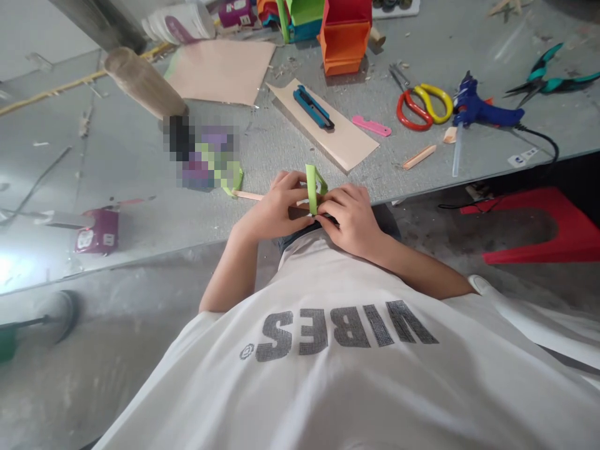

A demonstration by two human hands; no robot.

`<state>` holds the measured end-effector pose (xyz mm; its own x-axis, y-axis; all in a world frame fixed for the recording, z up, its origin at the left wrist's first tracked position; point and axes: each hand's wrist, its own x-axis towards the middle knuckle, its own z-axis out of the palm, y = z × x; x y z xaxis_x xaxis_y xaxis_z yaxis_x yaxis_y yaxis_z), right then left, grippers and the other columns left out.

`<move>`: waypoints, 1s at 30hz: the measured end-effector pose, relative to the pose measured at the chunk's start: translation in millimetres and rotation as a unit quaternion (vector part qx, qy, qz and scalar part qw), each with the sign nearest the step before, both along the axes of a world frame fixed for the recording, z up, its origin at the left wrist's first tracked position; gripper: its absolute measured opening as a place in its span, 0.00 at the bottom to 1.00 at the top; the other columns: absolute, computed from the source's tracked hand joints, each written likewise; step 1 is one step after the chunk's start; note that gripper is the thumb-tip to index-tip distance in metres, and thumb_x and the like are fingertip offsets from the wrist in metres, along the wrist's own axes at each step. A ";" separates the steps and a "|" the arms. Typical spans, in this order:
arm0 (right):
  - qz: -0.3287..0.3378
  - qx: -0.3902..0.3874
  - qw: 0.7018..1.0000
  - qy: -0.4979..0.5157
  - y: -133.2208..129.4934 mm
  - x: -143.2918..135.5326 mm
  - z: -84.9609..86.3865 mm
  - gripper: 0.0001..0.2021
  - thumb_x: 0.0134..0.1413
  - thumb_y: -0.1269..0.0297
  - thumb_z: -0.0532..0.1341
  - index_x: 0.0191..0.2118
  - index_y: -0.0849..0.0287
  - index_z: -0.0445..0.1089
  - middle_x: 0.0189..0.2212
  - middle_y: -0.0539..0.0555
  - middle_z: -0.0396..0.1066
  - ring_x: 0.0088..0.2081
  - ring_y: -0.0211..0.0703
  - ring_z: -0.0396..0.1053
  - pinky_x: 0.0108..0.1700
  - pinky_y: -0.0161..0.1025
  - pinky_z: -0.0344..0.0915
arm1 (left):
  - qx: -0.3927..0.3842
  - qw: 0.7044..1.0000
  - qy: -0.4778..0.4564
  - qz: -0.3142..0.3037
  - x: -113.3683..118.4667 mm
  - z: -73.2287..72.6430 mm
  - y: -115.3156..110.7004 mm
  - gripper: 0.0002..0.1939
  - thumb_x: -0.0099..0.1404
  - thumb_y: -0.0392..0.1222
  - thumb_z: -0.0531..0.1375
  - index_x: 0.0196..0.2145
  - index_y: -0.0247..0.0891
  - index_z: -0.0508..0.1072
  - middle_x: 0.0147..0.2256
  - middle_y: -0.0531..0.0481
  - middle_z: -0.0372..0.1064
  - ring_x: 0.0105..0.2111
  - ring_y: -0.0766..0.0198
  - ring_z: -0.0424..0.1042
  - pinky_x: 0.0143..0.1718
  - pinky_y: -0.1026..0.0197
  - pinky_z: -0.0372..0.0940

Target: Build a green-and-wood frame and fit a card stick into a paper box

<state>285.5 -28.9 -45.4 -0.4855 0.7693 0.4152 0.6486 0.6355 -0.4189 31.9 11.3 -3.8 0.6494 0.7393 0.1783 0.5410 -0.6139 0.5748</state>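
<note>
At the table's front edge, a light green folded paper strip (312,190) stands up as a narrow loop between my hands. My left hand (276,209) is closed round its left side, the thumb at its lower end. From the right, my right hand (351,215) pinches the strip's base with thumb and fingers. A thin flat wooden stick (248,195) runs behind my left hand toward the strip; whether it is joined to the strip is hidden. The stick's far left end meets another green piece (238,181), partly blurred out.
Beyond my hands lie a blue utility knife (314,107) on a beige sheet (349,147), a pink folding knife (371,125), red-yellow scissors (417,107), a blue glue gun (487,112) and teal pliers (544,81). Orange paper boxes (345,47) stand farther back. A red stool (544,225) is right.
</note>
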 end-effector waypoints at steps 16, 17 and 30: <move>0.029 -0.063 0.997 0.016 11.2 3.5 23.3 0.06 0.78 0.66 0.68 0.46 0.52 0.85 0.50 0.60 0.89 0.56 0.61 0.82 0.61 0.58 0.73 | 0.003 0.999 -0.006 0.049 7.7 -7.2 -0.1 0.13 0.75 0.34 0.60 0.43 0.45 0.86 0.54 0.40 0.82 0.57 0.43 0.79 0.62 0.38 0.74; 0.040 -0.078 0.996 0.024 15.8 12.6 31.6 0.06 0.77 0.64 0.69 0.45 0.52 0.85 0.48 0.59 0.90 0.53 0.60 0.83 0.59 0.57 0.75 | -0.001 0.999 -0.010 0.050 7.9 -7.1 0.0 0.14 0.75 0.34 0.60 0.43 0.45 0.86 0.54 0.40 0.82 0.57 0.43 0.79 0.62 0.38 0.74; -0.450 -0.135 0.882 -0.029 117.5 246.0 93.7 0.16 0.60 0.90 0.70 0.37 0.60 0.85 0.68 0.53 0.87 0.69 0.57 0.83 0.59 0.64 0.68 | -0.012 0.999 -0.020 0.030 4.7 -6.1 0.4 0.08 0.70 0.44 0.69 0.46 0.45 0.86 0.58 0.40 0.82 0.60 0.40 0.79 0.67 0.35 0.73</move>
<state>531.5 88.6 48.3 0.3581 0.9211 0.1527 0.8647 -0.2654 -0.4264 36.6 11.7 -9.9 0.5962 0.7810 0.1860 0.5523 -0.5671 0.6111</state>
